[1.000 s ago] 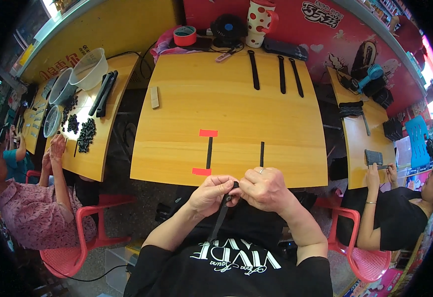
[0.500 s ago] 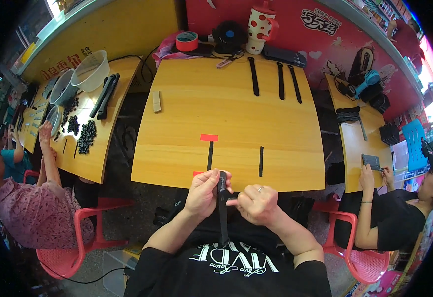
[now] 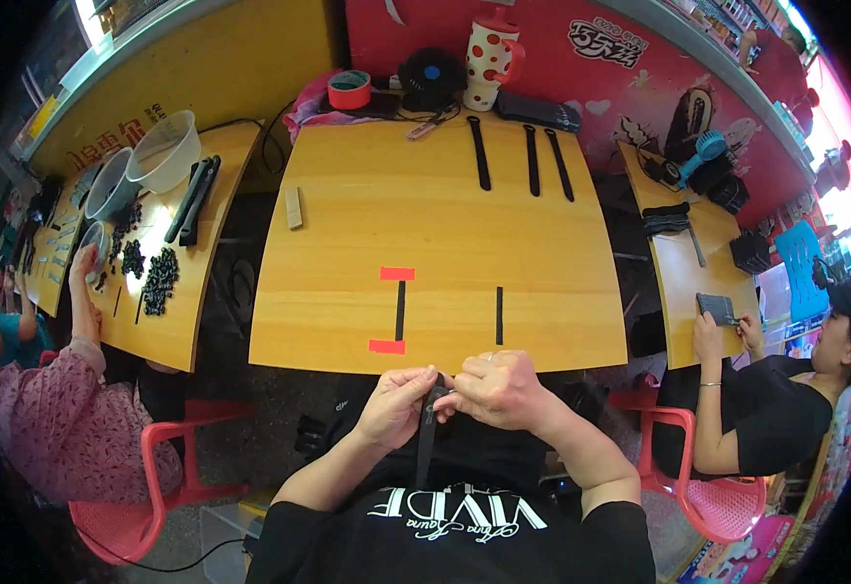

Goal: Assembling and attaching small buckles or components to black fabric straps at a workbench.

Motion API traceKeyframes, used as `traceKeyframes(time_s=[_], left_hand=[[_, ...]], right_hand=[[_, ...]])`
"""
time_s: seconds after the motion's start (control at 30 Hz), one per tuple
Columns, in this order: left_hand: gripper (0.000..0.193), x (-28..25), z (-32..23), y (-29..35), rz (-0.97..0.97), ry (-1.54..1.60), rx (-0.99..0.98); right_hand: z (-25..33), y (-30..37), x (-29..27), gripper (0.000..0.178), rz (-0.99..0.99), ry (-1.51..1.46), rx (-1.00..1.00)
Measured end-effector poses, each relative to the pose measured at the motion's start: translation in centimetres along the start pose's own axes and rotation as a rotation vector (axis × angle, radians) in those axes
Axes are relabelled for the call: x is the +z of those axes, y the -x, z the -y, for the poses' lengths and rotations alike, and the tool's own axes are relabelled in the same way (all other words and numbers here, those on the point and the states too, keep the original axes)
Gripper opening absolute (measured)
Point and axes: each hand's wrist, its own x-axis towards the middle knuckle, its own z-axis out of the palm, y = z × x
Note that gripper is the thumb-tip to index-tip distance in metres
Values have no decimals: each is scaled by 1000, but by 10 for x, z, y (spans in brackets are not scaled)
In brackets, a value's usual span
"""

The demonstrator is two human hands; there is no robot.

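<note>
The black strap (image 3: 425,445) lies at about three o'clock from the left hand (image 3: 398,407) and between eight and nine from the right hand (image 3: 497,391), so the left is the nearer. Its long axis runs nearly twelve to six, the upper end between the two hands and the tail hanging toward the person's black shirt (image 3: 464,540). The left hand is closed in a pinch, thumb and fingers gripping the strap near its upper end. The right hand is curled almost into a fist, its fingertips meeting that same end from three o'clock; whether they grip it, one cannot tell, since the knuckles hide the inside. Both hands sit by the near edge of the wooden table (image 3: 338,234), where a black strip (image 3: 401,310) lies at twelve o'clock from the left hand, red tape (image 3: 397,273) at its far end.
</note>
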Motion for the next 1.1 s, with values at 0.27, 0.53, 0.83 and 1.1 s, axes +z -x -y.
traceKeyframes(time_s=[0.27, 0.53, 0.83, 1.1], left_hand=[[23, -5, 11, 4, -67, -152, 31], [20, -10, 7, 13, 45, -131, -1], [26, 5, 7, 15, -218, -172, 106], [25, -65, -137, -9, -642, -36, 701]], right_hand=[[4, 4, 2, 36, 104, 111, 27], [11, 6, 9, 35, 141, -118, 36], [19, 6, 4, 36, -5, 164, -327], [51, 19, -29, 45, -174, -262, -393]])
